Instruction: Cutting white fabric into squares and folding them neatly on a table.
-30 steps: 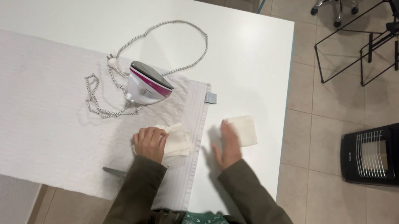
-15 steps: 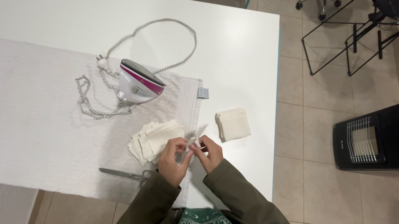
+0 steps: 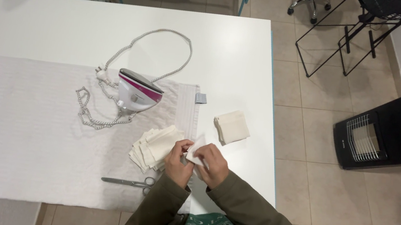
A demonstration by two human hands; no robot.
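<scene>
Both my hands meet near the table's front edge, pinching one small cream fabric square (image 3: 196, 151) between them. My left hand (image 3: 178, 162) grips its left side and my right hand (image 3: 213, 164) its right side. Just left of my hands lies a fanned pile of several cream fabric squares (image 3: 154, 146) on the white towel (image 3: 22, 127). A neat folded stack of cream squares (image 3: 232, 127) rests on the bare white table (image 3: 237, 56) to the right.
A white and pink iron (image 3: 136, 93) stands on the towel, its braided cord (image 3: 153, 39) looping toward the back. Scissors (image 3: 129, 183) lie near the front edge. A black heater (image 3: 387, 132) and metal frame legs (image 3: 342, 38) stand on the tiled floor at right.
My right hand left the folded stack and my left hand left the pile; both came together holding one square. The scissors came into view.
</scene>
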